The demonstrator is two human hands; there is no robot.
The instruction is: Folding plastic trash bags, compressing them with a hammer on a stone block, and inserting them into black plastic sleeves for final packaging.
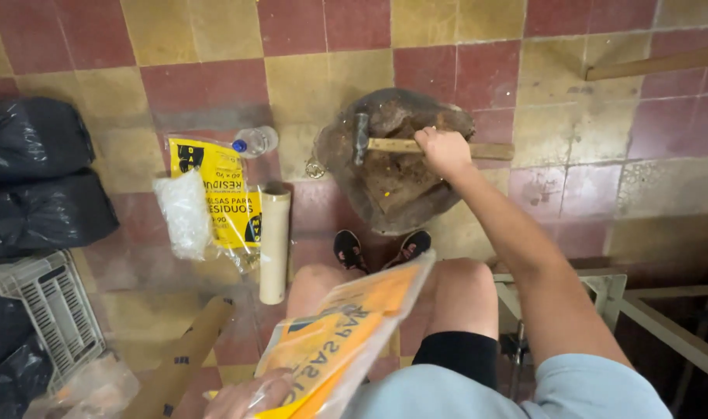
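So the person is sitting, knees apart, looking straight down at a checkered floor point(214, 31) of red and yellow tiles. Right hand point(443, 149) is wrapped tight around the wooden handle of a hammer point(404, 145), fist closed near the middle of it. The hammer lies flat across the top of a stump point(393, 174), metal head pointing to 9 o'clock, handle end sticking out past the stump's edge toward 3. The stump sits right in front of the feet, at 12 o'clock from the black shoes point(381, 248), which nearly touch its base.

Left hand point(249, 396) is down at the bottom of the view, about 7 o'clock from the stump, fingers pinched shut on a clear plastic pack point(342, 334) with orange and yellow printing. The pack lies tilted across the left thigh and partly covers it.

Off at 9 o'clock from the stump there's a yellow bag pack point(218, 190) lying flat, a crumpled clear wad point(185, 213) on top of it, and a cardboard tube point(274, 242) just beside its right edge. A small bottle point(255, 141) with a blue cap lies at the pack's top corner. Farther left: black bags point(36, 186) and a grey crate point(48, 310). A metal frame point(664, 318) stands at 4 o'clock.
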